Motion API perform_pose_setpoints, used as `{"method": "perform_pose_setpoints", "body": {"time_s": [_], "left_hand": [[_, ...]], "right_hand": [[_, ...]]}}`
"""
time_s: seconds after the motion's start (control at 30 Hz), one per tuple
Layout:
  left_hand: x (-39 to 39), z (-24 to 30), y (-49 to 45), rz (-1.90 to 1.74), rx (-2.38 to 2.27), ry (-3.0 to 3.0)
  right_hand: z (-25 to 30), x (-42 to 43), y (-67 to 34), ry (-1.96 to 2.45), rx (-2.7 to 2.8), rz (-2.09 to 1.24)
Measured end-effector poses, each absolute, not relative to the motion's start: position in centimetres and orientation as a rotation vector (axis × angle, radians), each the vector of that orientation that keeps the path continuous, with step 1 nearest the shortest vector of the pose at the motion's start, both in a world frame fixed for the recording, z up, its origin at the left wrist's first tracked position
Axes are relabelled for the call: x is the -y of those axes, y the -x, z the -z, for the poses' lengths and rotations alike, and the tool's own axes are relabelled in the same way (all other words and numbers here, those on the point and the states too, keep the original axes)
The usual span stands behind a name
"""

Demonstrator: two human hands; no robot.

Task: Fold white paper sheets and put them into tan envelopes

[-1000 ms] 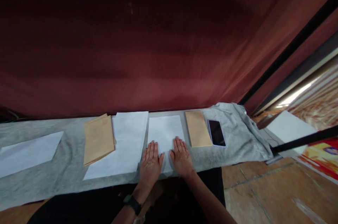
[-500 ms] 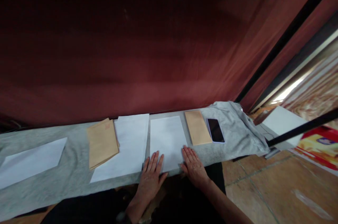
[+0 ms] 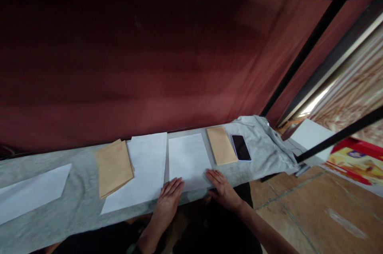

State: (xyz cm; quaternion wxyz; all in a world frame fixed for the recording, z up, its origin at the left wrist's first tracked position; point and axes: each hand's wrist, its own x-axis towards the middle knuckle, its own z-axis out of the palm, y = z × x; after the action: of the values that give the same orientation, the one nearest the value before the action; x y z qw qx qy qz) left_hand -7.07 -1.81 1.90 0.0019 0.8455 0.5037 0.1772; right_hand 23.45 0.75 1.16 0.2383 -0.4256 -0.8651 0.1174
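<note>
A white sheet of paper (image 3: 188,159) lies flat on the grey cloth (image 3: 74,200) in front of me. My left hand (image 3: 168,202) rests with fingers stretched out at the sheet's near left corner. At the near right corner my right hand (image 3: 220,188) lies flat, fingers apart, fingertips on the paper's edge. Neither hand holds anything.
Left of the sheet lie a larger white sheet (image 3: 140,172), a stack of brown envelopes (image 3: 113,167) and another white sheet (image 3: 30,192). To the right lie a single brown envelope (image 3: 220,145) and a dark phone (image 3: 240,147). A dark red curtain (image 3: 149,66) hangs behind.
Both hands have slid back toward me, from the sheet's lower half to its near corners, and spread farther apart. The view has tilted upward a little.
</note>
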Motion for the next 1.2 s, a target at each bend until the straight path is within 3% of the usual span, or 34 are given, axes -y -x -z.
{"method": "perform_pose_setpoints", "body": {"time_s": [0.33, 0.63, 0.87, 1.2], "left_hand": [[3.2, -4.5, 7.6, -0.760, -1.368, -2.449], [1.6, -2.4, 8.4, -1.008, -1.561, -1.702], [-0.9, -1.9, 7.9, -1.122, -1.689, -1.581], [-1.0, -3.8, 7.5, -1.051, -1.800, -1.612]], "right_hand": [[-0.6, -1.4, -24.3, 1.275, 1.927, -0.639], [-0.8, -2.0, -22.1, 1.346, 1.655, -0.647], [-1.6, -2.5, -21.3, 1.347, 1.460, -0.810], [0.9, -2.7, -21.2, 1.436, 1.636, -0.618]]}}
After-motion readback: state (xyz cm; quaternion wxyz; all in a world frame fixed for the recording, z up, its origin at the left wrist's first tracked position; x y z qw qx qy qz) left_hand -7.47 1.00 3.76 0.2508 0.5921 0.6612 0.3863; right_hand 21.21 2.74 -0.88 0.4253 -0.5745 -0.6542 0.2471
